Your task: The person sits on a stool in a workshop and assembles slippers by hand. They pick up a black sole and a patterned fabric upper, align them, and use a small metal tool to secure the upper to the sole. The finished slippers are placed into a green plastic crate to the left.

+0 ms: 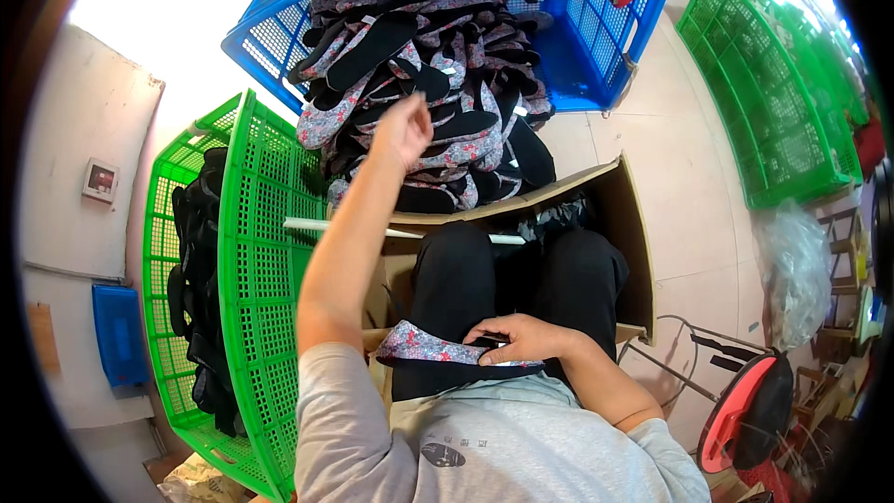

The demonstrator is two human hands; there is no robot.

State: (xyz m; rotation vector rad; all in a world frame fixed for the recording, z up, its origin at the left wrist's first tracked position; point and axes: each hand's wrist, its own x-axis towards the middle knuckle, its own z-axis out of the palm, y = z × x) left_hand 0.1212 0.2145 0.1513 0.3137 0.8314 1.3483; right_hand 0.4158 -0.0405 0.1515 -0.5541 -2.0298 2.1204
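My left hand [405,133] is stretched out over a large heap of floral cloth shoes [456,151] with black soles. Its fingers are partly curled and blurred, close to a black sole on the heap; whether they touch or grip it does not show. On my lap lies one floral cloth shoe [424,345], grey with pink-red flowers and a black sole along its lower edge. The fingers of my right hand [521,339] are wrapped around the opening of this shoe, thumb on the near side.
Behind the heap stands a blue plastic crate [596,61] with dark and red items over its rim. A green crate [270,317] with black pieces is at my left, another green crate [759,84] far right. A cardboard box [638,251] and white rod [307,224] surround my knees. A red-and-black stool [736,414] stands right.
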